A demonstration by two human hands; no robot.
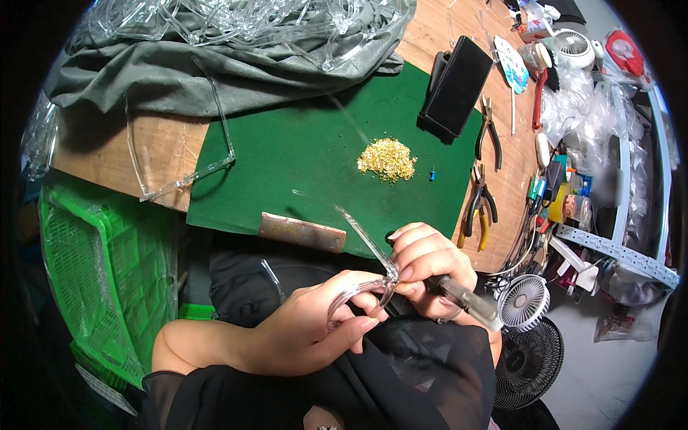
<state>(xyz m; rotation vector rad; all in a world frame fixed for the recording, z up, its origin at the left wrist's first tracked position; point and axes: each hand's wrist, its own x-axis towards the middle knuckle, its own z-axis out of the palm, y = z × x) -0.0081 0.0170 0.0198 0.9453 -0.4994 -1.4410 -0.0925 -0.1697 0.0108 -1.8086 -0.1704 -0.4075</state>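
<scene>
My left hand (326,315) is closed round a clear plastic eyeglass frame (351,292), its fingers curled through the curved part. One straight clear temple arm (364,235) runs from the joint up over the green mat. My right hand (433,269) pinches at that joint with thumb and fingers. It also grips a dark tool with a grey, translucent end (473,304) that juts to the lower right; its exact kind is unclear. A heap of tiny gold metal pieces (388,159) lies on the green mat (287,175) ahead of my hands.
Clear frames (236,21) pile on a grey cloth (165,79); another clear frame (228,132) lies at its edge. To the right are a black phone (456,86), pliers (489,132) and more pliers (479,201). A worn strip (301,233) edges the mat. Green crates (107,272) stand left, fans (523,302) right.
</scene>
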